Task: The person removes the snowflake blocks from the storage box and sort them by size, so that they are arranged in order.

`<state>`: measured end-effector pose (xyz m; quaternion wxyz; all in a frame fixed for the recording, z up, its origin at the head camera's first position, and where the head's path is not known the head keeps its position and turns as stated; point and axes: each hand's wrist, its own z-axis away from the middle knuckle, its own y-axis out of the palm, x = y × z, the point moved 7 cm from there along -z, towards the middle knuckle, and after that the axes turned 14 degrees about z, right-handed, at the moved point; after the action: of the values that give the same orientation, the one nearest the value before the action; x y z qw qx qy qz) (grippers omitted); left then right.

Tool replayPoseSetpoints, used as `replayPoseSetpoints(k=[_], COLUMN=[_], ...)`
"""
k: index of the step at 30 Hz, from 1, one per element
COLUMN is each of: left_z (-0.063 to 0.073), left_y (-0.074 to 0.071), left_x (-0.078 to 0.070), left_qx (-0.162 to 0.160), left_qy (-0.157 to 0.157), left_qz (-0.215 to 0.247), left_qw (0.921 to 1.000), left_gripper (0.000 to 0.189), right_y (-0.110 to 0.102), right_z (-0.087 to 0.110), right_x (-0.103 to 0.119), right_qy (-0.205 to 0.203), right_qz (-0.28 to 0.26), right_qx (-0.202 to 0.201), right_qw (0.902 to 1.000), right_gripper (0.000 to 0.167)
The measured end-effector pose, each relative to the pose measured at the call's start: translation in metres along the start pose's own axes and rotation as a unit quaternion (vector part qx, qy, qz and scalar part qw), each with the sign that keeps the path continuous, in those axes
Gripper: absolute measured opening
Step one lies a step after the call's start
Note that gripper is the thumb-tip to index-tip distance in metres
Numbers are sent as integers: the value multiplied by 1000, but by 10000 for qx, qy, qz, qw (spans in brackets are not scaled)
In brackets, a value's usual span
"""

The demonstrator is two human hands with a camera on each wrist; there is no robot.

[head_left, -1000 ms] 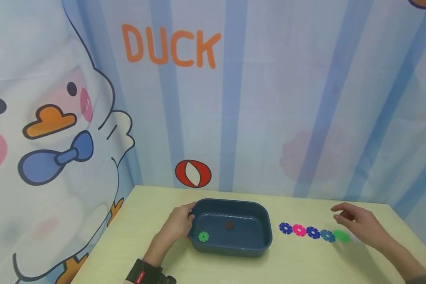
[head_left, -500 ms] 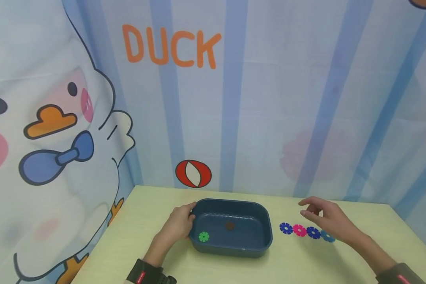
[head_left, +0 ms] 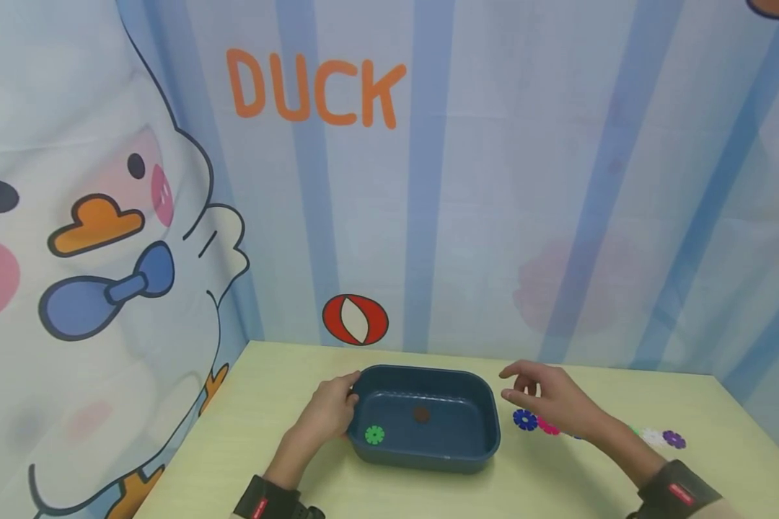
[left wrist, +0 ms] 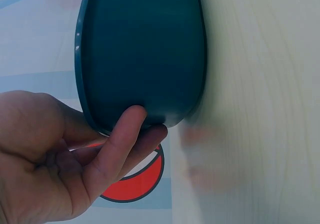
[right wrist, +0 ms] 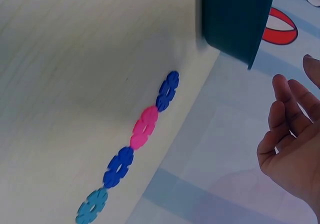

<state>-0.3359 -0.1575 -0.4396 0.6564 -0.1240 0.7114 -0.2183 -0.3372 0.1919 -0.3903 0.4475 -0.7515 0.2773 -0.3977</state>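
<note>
My left hand [head_left: 327, 409] grips the left end of a dark blue rectangular tray [head_left: 428, 461]. In the left wrist view its fingers [left wrist: 122, 139] press against the tray's end wall. Inside the tray lie a green notched plastic disc [head_left: 374, 435] and a small brown disc [head_left: 421, 414]. My right hand [head_left: 552, 393] hovers past the tray's right end, fingers loosely bent, with nothing between them. Below it runs a row of notched discs: a dark blue disc [right wrist: 167, 91], a pink disc [right wrist: 144, 127], another dark blue disc [right wrist: 118, 167] and a light blue disc [right wrist: 92, 206]. My right hand and forearm hide part of the row in the head view.
At the row's right end lie a white disc [head_left: 653, 437] and a purple disc [head_left: 674, 439], past my right forearm. A pale yellow table [head_left: 285, 360] carries everything. Behind it hangs a striped cloth backdrop [head_left: 480, 216] printed with a duck and a ball.
My right hand has moved left along the disc row toward the tray, uncovering the white and purple discs at the far right. My left hand and the tray stay put.
</note>
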Motion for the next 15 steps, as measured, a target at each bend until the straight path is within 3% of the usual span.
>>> replayPoseSetpoints(k=[6, 15], left_z=[-1, 1], left_y=[-5, -2], left_x=[-1, 0], left_qx=[-28, 20], left_qy=[35, 29], left_qz=[-1, 57], left_qw=[10000, 10000], left_gripper=[50, 50], right_y=[11, 31], right_z=[-16, -29], right_x=[19, 29], right_qy=[-377, -814], right_qz=[117, 191], right_qx=[107, 103], right_qw=[9992, 9964], right_gripper=[29, 28])
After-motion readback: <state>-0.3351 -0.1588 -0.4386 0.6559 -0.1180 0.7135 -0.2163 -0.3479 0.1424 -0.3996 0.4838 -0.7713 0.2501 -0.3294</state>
